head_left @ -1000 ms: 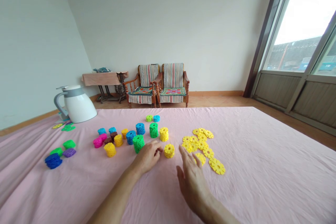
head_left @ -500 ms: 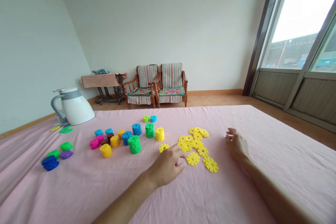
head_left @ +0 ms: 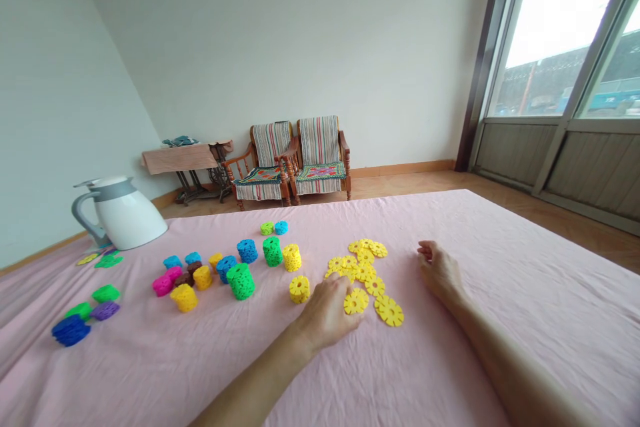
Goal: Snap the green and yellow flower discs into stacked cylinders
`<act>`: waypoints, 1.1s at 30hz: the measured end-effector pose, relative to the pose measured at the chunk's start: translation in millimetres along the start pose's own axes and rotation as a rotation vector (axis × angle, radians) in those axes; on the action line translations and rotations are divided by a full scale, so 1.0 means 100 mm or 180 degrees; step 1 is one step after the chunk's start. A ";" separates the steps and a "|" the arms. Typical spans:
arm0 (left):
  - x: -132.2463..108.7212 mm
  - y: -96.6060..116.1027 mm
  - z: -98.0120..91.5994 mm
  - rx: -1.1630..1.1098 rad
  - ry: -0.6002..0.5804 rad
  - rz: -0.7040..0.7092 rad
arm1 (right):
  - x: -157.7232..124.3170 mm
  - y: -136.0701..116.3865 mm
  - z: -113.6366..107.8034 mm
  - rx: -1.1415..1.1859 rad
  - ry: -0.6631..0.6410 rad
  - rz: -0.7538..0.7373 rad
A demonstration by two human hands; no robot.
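Note:
My left hand (head_left: 330, 312) is at a yellow notched plastic disc (head_left: 356, 301), thumb and fingers closed on its near-left edge; the fingertips are partly hidden. Beyond and to the right of it lie several more loose yellow discs (head_left: 365, 271), some overlapping. A short yellow disc stack (head_left: 299, 289) stands just left of this hand. My right hand (head_left: 440, 270) rests on the cloth to the right of the loose discs, fingers loosely bent and nothing seen in them.
Green (head_left: 241, 281), blue (head_left: 247, 251) and yellow (head_left: 292, 257) disc stacks stand left of centre. Farther left are pink, brown, purple and dark blue (head_left: 71, 331) ones. A white jug (head_left: 130, 217) is at the far left on the pink tablecloth (head_left: 150, 373). Two armchairs (head_left: 320, 160) stand beyond.
My left hand has moved right, from beside the short yellow stack onto a loose yellow disc. That stack is now uncovered. My right hand stays by the discs; the view has turned slightly right.

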State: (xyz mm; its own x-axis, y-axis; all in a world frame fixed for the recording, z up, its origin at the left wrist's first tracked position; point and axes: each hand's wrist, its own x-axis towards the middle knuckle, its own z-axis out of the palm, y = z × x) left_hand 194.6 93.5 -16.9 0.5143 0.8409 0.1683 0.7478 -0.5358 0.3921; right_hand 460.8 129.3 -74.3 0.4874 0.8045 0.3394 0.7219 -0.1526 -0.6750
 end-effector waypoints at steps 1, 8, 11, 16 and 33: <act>0.00 0.01 -0.01 -0.0046 0.0014 -0.0019 | 0.00 0.00 0.00 0.0005 -0.0001 -0.0003; -0.05 -0.28 -0.47 -0.0322 0.0412 -0.0093 | 0.01 -0.01 -0.01 0.0001 -0.0036 -0.0021; -0.06 -0.58 -0.71 -0.0247 0.0451 -0.0346 | 0.01 -0.01 0.00 0.0004 -0.0063 -0.0014; -0.10 -0.81 -0.83 -0.0052 0.0281 -0.0508 | 0.01 0.00 0.00 0.0011 -0.0095 -0.0008; -0.13 -0.79 -0.75 0.0176 0.0078 -0.0386 | 0.03 0.04 0.01 0.0031 -0.0133 -0.0019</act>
State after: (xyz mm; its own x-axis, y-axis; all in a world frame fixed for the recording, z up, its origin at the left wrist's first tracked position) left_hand 97.6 130.7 18.0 0.4089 0.9010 0.1452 0.8261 -0.4330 0.3606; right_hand 464.3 131.8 -76.4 0.4620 0.8288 0.3158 0.7199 -0.1423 -0.6794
